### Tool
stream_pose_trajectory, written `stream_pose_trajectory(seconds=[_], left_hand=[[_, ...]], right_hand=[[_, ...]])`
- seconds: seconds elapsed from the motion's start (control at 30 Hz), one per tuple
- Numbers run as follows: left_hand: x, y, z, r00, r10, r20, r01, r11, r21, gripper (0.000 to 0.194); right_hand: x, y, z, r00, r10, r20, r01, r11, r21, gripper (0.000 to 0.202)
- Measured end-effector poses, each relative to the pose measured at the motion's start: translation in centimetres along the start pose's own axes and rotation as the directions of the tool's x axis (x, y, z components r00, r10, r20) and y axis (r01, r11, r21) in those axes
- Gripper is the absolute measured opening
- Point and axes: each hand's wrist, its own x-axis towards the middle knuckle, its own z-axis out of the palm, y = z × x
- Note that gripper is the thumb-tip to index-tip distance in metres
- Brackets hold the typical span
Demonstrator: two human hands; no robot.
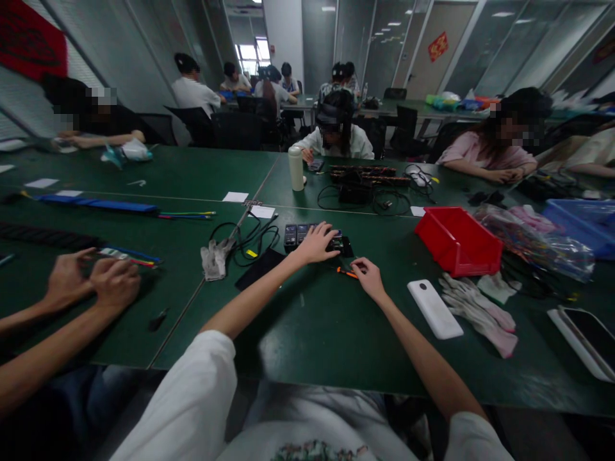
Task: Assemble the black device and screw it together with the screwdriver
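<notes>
My left hand [317, 244] lies with its fingers spread on top of a dark multi-part block [293, 235] in the middle of the green table [298, 333]. To its right, my right hand [366, 274] has its thumb and forefinger pinched together. Whatever is between those fingertips is too small to make out. An orange tool [346, 273] lies on the table just left of my right hand. Behind that hand, a small black piece [346, 246] touches the right end of the block.
Right: red bin [459, 243], white power bank [434, 309], gloves [480, 307], phone [589, 336]. Left: grey glove [216, 259], black cables [259, 237], black cloth [258, 269]. A cream bottle [296, 169] stands behind. A neighbour's hands [113, 282] work at far left; other people sit opposite.
</notes>
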Motion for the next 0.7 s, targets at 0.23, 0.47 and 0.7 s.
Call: stream_pose_trajectory(seconds=[0.23,0.47,0.7], left_hand=[[3.3,-1.1,2.6,0.979,-0.057,0.198,0.037,0.994,0.104,0.097],[4.0,-1.4,2.6,0.978,-0.057,0.199,0.041,0.996,0.084,0.096],[4.3,-1.7,3.3,0.974,0.01,0.226,-0.028,0.997,0.075,0.1]], right_hand=[[0.1,-0.1,-0.1,0.999,0.037,0.002,-0.037,0.999,0.022,0.024],[0.2,-0.2,-0.2,0.998,0.061,0.008,-0.061,0.998,0.029,0.025],[0.2,-0.1,-0.1,0.998,0.064,0.002,-0.064,0.997,0.034,0.021]])
